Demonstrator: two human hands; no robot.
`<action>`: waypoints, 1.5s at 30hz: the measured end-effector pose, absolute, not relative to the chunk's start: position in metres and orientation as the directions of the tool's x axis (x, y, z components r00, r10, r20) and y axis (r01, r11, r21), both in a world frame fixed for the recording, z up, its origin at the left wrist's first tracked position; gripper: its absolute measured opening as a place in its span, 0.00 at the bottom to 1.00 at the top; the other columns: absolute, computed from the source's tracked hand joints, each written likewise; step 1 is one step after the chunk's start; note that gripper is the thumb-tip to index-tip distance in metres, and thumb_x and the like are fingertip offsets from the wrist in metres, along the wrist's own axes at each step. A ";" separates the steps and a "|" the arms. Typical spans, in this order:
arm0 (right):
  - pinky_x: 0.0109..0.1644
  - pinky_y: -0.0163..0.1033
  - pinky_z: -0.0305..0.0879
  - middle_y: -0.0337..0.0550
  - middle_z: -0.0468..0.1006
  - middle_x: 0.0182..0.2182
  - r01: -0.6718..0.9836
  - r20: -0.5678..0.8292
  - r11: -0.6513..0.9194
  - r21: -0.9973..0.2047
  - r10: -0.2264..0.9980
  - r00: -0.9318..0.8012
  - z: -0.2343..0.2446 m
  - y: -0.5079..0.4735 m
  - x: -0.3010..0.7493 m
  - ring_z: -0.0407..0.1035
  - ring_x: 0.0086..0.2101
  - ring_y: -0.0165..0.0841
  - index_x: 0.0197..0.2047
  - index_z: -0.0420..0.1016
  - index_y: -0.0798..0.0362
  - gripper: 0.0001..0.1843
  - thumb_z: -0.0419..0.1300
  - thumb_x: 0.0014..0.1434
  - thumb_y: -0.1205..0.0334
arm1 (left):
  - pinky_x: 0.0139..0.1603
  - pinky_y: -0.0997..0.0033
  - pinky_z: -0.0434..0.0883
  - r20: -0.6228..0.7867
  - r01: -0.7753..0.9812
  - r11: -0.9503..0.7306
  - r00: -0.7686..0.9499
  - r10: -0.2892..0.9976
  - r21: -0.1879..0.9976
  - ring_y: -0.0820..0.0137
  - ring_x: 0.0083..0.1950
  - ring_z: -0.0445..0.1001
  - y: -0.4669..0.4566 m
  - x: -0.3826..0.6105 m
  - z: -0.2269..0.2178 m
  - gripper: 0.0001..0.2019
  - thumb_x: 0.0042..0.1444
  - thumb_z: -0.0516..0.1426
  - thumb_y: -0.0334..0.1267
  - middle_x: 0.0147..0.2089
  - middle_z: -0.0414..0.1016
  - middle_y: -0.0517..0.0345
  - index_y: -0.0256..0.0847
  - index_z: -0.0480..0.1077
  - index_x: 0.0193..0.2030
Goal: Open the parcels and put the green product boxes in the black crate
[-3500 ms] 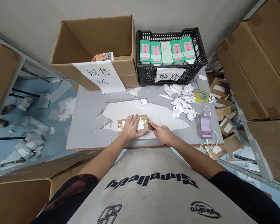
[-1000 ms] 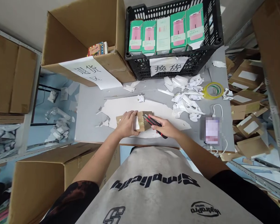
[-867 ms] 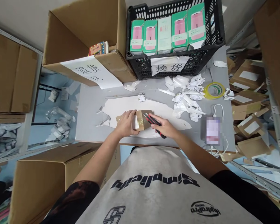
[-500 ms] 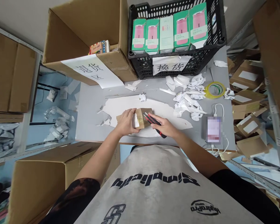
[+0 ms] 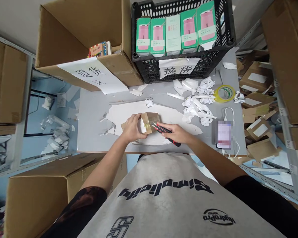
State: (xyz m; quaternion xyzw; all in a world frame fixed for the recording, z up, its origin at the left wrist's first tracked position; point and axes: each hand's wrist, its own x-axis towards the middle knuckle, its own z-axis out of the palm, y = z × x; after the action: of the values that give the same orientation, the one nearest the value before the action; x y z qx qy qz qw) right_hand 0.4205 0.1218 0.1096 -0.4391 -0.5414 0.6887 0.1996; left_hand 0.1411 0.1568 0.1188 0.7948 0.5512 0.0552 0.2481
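Note:
A small brown cardboard box [image 5: 151, 119] with a white label and clear tape lies on a worn white sheet [image 5: 169, 114] in the middle of the table. My left hand [image 5: 134, 129] grips the box at its left end, thumb on the near side. In my right hand [image 5: 175, 133] is a red and black box cutter [image 5: 164, 129], its tip pointing left at the taped part of the box. Whether the blade touches the tape is too small to tell.
Behind stand a large carton [image 5: 109, 71] and a black crate [image 5: 149, 71] holding several green boxes [image 5: 188, 31]. To the right lie crumpled paper [image 5: 198, 109], a yellow tape roll [image 5: 224, 93] and a phone [image 5: 223, 135] on a cable. Another open carton [image 5: 39, 195] stands at lower left.
The box cutter's tip has shifted slightly left along the box, and its handle lies a little flatter. My left hand keeps its hold. The whole view has moved slightly.

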 end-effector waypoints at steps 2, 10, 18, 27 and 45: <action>0.36 0.35 0.70 0.34 0.80 0.35 0.224 -0.386 -0.315 -0.922 0.730 -0.564 0.111 0.122 0.426 0.68 0.28 0.27 0.67 0.63 0.37 0.33 0.61 0.59 0.61 | 0.61 0.51 0.65 -0.189 0.858 -0.264 0.376 0.907 0.440 0.50 0.60 0.65 0.157 0.141 0.118 0.53 0.34 0.70 0.48 0.60 0.63 0.48 0.46 0.50 0.67; 0.35 0.36 0.70 0.36 0.81 0.37 0.170 -0.440 -0.416 -0.893 0.733 -0.518 0.105 0.116 0.427 0.70 0.29 0.29 0.68 0.62 0.37 0.34 0.62 0.59 0.60 | 0.62 0.50 0.62 -0.169 0.853 -0.309 0.408 0.897 0.421 0.49 0.61 0.64 0.155 0.142 0.115 0.54 0.35 0.69 0.50 0.61 0.62 0.46 0.45 0.49 0.68; 0.33 0.37 0.72 0.34 0.78 0.32 0.151 -0.403 -0.379 -0.913 0.775 -0.488 0.102 0.113 0.411 0.69 0.27 0.29 0.68 0.60 0.36 0.34 0.61 0.60 0.56 | 0.62 0.51 0.63 -0.168 0.848 -0.292 0.398 0.902 0.442 0.50 0.61 0.64 0.151 0.135 0.119 0.53 0.35 0.69 0.50 0.61 0.62 0.46 0.45 0.49 0.68; 0.32 0.38 0.74 0.36 0.79 0.34 0.142 -0.370 -0.346 -0.928 0.796 -0.480 0.100 0.119 0.401 0.72 0.30 0.31 0.69 0.60 0.36 0.34 0.61 0.60 0.56 | 0.62 0.51 0.64 -0.131 0.839 -0.314 0.408 0.904 0.445 0.50 0.62 0.64 0.148 0.132 0.117 0.54 0.35 0.69 0.51 0.62 0.62 0.45 0.43 0.48 0.68; 0.44 0.41 0.72 0.37 0.80 0.36 0.126 -0.434 -0.495 -0.860 0.579 -0.690 0.095 0.112 0.448 0.74 0.32 0.30 0.66 0.65 0.41 0.34 0.64 0.57 0.62 | 0.63 0.50 0.62 -0.170 0.853 -0.343 0.434 0.885 0.393 0.49 0.61 0.65 0.156 0.148 0.116 0.54 0.35 0.70 0.49 0.61 0.63 0.44 0.40 0.50 0.68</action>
State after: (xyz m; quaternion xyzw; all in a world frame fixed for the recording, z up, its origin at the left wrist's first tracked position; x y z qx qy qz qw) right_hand 0.4476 0.1122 0.0946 -0.3661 -0.4813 0.7832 0.1447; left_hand 0.1481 0.1555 0.1165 0.8187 0.5308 0.0366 0.2162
